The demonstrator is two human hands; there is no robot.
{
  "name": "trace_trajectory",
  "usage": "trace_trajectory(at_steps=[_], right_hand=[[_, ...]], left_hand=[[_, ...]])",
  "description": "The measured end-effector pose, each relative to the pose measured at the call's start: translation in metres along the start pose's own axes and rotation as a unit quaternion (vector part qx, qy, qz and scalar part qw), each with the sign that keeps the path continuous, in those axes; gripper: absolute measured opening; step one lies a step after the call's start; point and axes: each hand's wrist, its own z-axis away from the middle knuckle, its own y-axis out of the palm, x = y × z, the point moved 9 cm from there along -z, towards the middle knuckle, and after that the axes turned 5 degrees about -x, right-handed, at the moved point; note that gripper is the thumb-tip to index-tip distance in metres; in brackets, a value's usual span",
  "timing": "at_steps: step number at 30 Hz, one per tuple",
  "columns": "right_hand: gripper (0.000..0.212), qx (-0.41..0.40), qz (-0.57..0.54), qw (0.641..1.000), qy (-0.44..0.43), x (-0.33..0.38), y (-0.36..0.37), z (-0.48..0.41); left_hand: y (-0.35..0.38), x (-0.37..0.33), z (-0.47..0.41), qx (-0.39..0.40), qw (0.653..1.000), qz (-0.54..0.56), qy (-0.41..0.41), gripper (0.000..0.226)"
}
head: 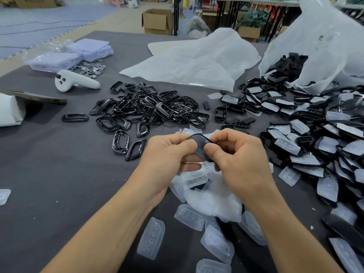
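The grey desk (59,164) is sorted into zones, so each kind of part has its own place. Far right, a big white plastic sack (319,36) lies slumped with its mouth open. Black parts spill out of it into a wide heap of shells with clear pads (315,134), which looks like the supply side, within reach of the right hand. An emptied bag (197,64) lies flat behind. In the centre sits a pile of glossy black frames (149,107), and a white controller (74,81) is parked well clear at the left.

Closer in, loose translucent pads (212,198) are banked right under the wrists, probably so pieces can drop or be picked up without reaching.

Now the action. The left hand (167,152) and right hand (238,154) meet above that bank with one black shell (201,143) pinched between them, off the desk. The fingers (189,143) of both hands are curled tight, with the thumbs pressing on the shell's upper face from either side. I read that grip as working the part, either prising a pad off or seating one. Which it is can't be told from here.
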Motion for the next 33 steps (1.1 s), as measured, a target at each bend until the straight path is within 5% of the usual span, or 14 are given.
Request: trace_trajectory(at_steps=[6, 19, 33], right_hand=[[0.018, 0.022, -0.013, 1.0, 0.012, -0.002, 0.003, -0.002], [0.02, 0.0, 0.001, 1.0, -0.004, 0.0, -0.001, -0.002], [0.021, 0.015, 0.048, 0.998, -0.043, 0.009, 0.004, 0.002]], left_hand=[[-0.003, -0.007, 0.001, 0.029, 0.995, -0.092, 0.022, 0.031], [0.0, -0.004, 0.0, 0.04, 0.996, -0.079, 0.009, 0.026], [-0.006, -0.018, 0.001, -0.063, 0.975, -0.165, 0.135, 0.025]])
